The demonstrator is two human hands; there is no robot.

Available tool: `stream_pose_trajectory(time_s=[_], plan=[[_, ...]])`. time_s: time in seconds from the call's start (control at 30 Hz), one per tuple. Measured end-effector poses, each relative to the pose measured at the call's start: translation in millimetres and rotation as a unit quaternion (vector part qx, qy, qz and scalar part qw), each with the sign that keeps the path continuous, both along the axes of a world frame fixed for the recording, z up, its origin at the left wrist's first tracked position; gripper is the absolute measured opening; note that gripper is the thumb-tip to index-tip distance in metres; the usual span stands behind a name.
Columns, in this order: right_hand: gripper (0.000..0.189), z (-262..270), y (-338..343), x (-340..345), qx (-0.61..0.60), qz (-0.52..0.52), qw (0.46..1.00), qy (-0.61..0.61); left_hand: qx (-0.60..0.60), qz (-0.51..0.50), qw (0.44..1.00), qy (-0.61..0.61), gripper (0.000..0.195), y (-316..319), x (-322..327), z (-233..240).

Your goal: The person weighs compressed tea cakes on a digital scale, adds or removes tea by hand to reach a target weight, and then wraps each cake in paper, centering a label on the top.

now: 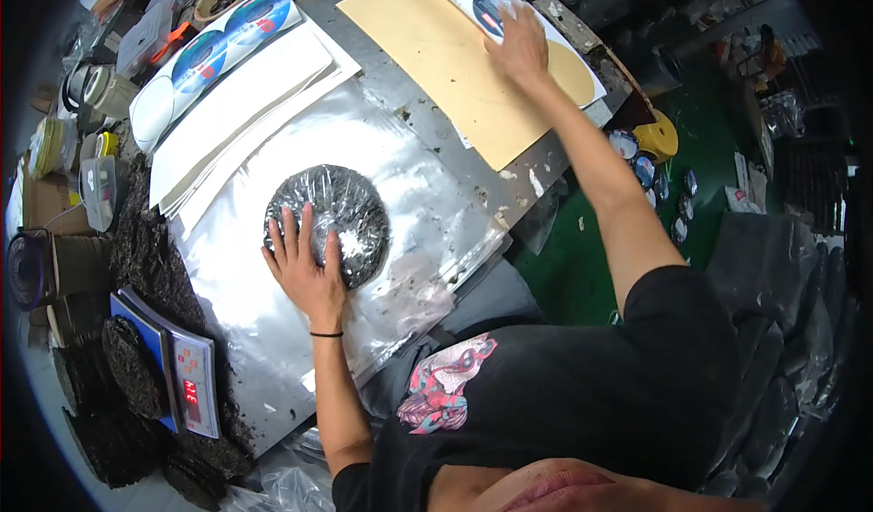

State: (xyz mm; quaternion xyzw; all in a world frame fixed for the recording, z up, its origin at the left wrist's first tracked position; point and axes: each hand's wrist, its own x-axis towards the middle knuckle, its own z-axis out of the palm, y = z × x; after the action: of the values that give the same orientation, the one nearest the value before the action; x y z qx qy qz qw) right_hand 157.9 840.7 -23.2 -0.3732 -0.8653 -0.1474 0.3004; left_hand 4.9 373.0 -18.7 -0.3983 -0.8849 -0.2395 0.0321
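My left hand [310,266] rests flat, fingers spread, on a round dark cake of dried, seaweed-like material [361,205] wrapped in clear film. Beneath the cake lies a stack of clear plastic sheets or bags [416,198]. Up at the right, my right hand [522,48] touches a curled sheet of round printed labels [477,7]. A tan backing sheet [436,62] extends under and beside it. The right fingertips are blurred, and whether they pinch a label cannot be told.
White paper sheets [245,109] and another strip of round blue labels [204,62] lie at the upper left. A digital scale [194,389] bears a dark cake [133,365]. Loose dark flakes [146,239] line the left. A yellow stool [658,140] stands beyond the table's right edge.
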Motion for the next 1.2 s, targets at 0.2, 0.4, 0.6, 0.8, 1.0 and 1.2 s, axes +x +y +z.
stream_pose_trajectory(time_s=[0.2,0.4,0.6,0.8,1.0,1.2], plan=[[0.023,-66,40,-12,0.265,0.056,0.921,-0.280,-0.010,0.000,1.000,-0.002,0.052,-7,-6,-1],[0.035,-14,84,-19,-0.196,0.013,0.979,-0.061,-0.007,0.004,1.000,0.005,0.052,-7,-9,-5],[0.041,-59,58,-1,0.141,0.030,0.943,-0.299,0.006,-0.003,1.000,0.007,0.052,-1,-5,-3],[0.049,-21,87,-18,-0.306,-0.020,0.949,0.067,0.010,0.011,1.000,0.006,0.052,-9,-5,-4],[0.041,-66,161,11,-0.301,0.031,0.953,-0.011,0.043,-0.005,0.999,0.005,0.048,-10,-7,-1],[0.050,104,280,161,-0.584,-0.024,0.638,0.502,0.076,0.015,0.997,0.013,0.050,-16,-8,-9]])
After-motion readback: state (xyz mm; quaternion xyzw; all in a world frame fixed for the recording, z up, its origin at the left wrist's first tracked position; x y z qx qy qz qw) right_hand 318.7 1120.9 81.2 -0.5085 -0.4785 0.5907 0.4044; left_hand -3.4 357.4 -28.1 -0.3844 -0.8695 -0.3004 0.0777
